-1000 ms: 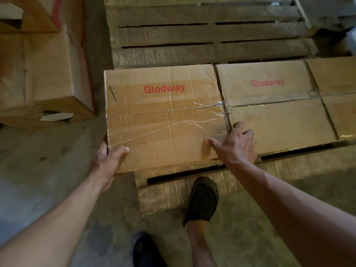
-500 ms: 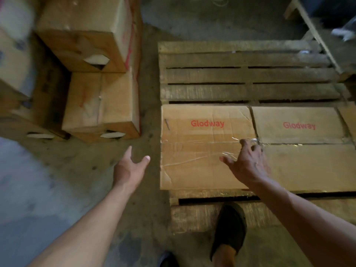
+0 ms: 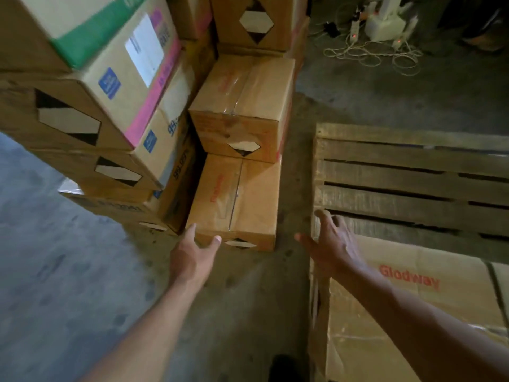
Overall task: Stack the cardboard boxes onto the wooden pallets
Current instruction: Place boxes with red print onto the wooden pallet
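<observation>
A wooden pallet (image 3: 407, 186) lies on the floor at the right, with a flat "Glodway" cardboard box (image 3: 429, 307) on its near end. Left of it, on the concrete, two brown boxes are stacked: a lower box (image 3: 237, 199) and an upper box (image 3: 242, 106). My left hand (image 3: 192, 257) hangs open, fingers spread, just in front of the lower box's near left corner. My right hand (image 3: 334, 244) is open in the air over the pallet's left edge, holding nothing.
A tall pile of mixed cartons (image 3: 110, 92) fills the upper left, some with pink and green print. More boxes (image 3: 256, 23) stand behind the stack. Cables and power strips (image 3: 377, 45) lie on the floor at the back right. My shoe (image 3: 283, 368) shows at the bottom.
Both hands have left the Glodway box on the pallet. The view has swung left toward the stacked boxes, and my left hand has come close to the lower box.
</observation>
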`<state>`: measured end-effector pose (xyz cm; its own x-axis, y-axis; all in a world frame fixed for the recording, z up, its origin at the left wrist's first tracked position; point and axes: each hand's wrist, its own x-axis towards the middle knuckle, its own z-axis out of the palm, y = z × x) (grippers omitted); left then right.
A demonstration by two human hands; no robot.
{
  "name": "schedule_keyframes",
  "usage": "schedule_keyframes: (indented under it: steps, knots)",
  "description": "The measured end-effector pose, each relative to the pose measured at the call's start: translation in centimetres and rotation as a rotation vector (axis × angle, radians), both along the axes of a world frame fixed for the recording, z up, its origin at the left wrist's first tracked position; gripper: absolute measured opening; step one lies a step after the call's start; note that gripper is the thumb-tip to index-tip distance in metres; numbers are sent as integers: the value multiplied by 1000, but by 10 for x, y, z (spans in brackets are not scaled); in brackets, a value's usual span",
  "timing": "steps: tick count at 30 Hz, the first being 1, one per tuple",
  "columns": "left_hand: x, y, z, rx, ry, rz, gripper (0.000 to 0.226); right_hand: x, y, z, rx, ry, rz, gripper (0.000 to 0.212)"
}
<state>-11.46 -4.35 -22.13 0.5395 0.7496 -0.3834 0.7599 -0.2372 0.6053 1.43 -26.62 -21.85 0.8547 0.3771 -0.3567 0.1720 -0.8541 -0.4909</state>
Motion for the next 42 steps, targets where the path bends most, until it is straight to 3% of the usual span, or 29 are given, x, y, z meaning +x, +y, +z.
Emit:
schedule_keyframes:
  steps: [4,8,11,14,17,20,24,27,29,34,37,42]
  knots:
    - [44,29,-29,-65,2,157,71,49,43,-27,8,8,16,62]
    - [90,40,-82,-326,8,461,69,116,86,-72,-16,78,-44,56]
    - [133,55,-137,-486,-17,743,89,182,134,-117,22,130,-150,66]
    - [158,70,-189,-648,82,964,121,229,170,-167,-5,174,-229,74]
    - [170,80,-223,-756,113,995,118,262,197,-205,0,183,-285,72]
    - [170,84,-241,-638,96,1083,132,286,212,-226,40,172,-276,71]
    - [162,110,-258,-447,92,970,147,312,226,-239,168,283,-285,84]
    - [154,141,-266,-442,69,916,164,305,230,-246,163,341,-312,75]
    - [149,147,-266,-460,46,897,156,293,229,-251,115,301,-303,72]
    - [131,132,-266,-262,-74,878,102,270,201,-239,-201,223,-302,68]
    - [105,113,-266,-366,-176,858,83,238,169,-228,-272,246,-225,66]
    - [53,96,-262,-706,-187,744,78,174,135,-215,-176,445,-215,90]
